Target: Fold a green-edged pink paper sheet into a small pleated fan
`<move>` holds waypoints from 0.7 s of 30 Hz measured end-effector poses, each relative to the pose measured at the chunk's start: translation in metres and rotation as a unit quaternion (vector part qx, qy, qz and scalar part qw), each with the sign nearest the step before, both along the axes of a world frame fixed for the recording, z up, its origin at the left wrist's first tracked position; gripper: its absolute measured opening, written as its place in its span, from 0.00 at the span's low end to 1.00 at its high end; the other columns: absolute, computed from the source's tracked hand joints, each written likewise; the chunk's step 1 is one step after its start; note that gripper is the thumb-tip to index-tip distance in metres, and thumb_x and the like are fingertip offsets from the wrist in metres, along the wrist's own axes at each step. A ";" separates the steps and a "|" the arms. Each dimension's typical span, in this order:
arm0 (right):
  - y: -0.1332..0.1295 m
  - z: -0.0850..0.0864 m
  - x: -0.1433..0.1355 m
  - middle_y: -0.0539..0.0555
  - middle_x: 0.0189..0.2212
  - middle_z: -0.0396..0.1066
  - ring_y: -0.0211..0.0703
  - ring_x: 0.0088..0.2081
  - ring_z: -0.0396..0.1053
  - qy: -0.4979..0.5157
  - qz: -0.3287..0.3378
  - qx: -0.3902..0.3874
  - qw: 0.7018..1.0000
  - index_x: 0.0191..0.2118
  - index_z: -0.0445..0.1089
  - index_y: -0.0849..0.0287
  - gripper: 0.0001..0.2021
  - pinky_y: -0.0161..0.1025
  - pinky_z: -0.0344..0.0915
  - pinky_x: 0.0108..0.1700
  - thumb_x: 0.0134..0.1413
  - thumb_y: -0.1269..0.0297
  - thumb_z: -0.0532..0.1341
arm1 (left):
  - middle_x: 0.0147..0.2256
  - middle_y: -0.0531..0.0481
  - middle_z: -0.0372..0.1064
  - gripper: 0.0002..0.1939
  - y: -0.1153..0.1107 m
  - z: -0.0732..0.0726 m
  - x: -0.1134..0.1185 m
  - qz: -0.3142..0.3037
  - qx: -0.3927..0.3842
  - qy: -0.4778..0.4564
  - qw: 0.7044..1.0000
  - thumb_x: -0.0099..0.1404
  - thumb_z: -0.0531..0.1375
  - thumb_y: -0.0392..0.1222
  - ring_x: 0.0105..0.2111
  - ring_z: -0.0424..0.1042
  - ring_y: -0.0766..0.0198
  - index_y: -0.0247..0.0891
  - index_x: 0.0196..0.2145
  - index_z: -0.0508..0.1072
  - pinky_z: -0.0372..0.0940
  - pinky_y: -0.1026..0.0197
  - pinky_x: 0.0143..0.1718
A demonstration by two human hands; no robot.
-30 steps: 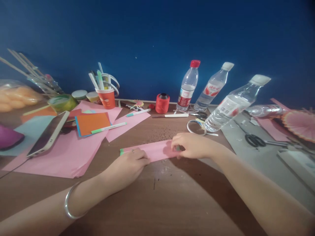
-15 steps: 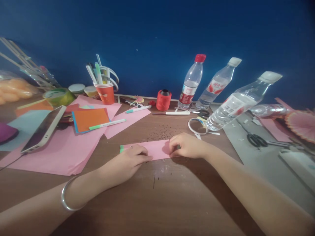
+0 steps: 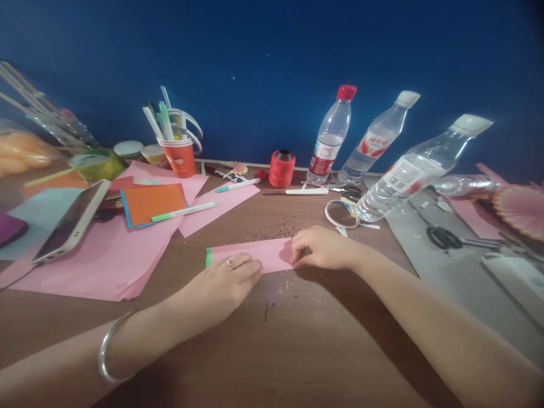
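Note:
A narrow pink paper strip (image 3: 276, 256) with a green left end lies across the brown table in front of me. My left hand (image 3: 233, 277) rests over its left half, fingers stretched out along the paper and pressing down on it, the thumb hidden beneath. At the strip's right end, my right hand (image 3: 325, 248) is closed, pinching the paper between thumb and curled fingers. Small dark crumbs (image 3: 280, 224) are scattered just behind the strip.
Pink sheets (image 3: 127, 272), a phone (image 3: 70, 226) and an orange paper stack (image 3: 155, 204) lie left. Behind stand a cup of pens (image 3: 178, 158), red thread spool (image 3: 282, 170) and red-capped bottle (image 3: 329, 141). A tape roll (image 3: 342, 214) and scissors (image 3: 444, 237) are right.
My left hand has rolled from a thumb-and-finger hold near the strip's lower edge to fingers laid over it. The right hand keeps its pinch. The view has tilted slightly.

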State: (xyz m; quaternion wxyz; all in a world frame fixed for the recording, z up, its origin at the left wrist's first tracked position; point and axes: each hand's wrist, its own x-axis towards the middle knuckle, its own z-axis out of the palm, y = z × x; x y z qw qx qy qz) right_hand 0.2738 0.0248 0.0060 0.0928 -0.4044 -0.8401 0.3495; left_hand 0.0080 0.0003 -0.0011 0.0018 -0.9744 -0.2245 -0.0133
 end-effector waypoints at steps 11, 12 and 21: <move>-0.004 0.008 -0.019 0.46 0.24 0.71 0.36 0.26 0.65 -0.102 -0.089 0.009 0.991 0.23 0.69 0.57 0.10 0.33 0.52 0.27 0.43 0.57 0.67 | 0.37 0.44 0.65 0.28 -0.008 0.000 0.016 0.002 0.057 0.065 0.996 0.59 0.49 0.29 0.37 0.66 0.53 0.35 0.58 0.58 0.65 0.52 0.34; -0.004 0.008 -0.021 0.46 0.23 0.71 0.35 0.26 0.64 -0.107 -0.094 0.004 0.990 0.23 0.69 0.57 0.11 0.33 0.51 0.27 0.42 0.56 0.67 | 0.36 0.44 0.65 0.27 -0.006 0.001 0.016 0.005 0.054 0.069 0.996 0.59 0.50 0.30 0.37 0.66 0.54 0.36 0.58 0.58 0.65 0.53 0.34; -0.004 0.012 -0.011 0.46 0.22 0.68 0.34 0.25 0.62 -0.192 -0.104 -0.016 0.976 0.23 0.66 0.57 0.09 0.32 0.48 0.25 0.44 0.59 0.65 | 0.36 0.46 0.65 0.26 -0.005 0.001 0.012 0.000 0.059 0.080 0.995 0.62 0.49 0.31 0.38 0.65 0.54 0.36 0.58 0.58 0.64 0.54 0.33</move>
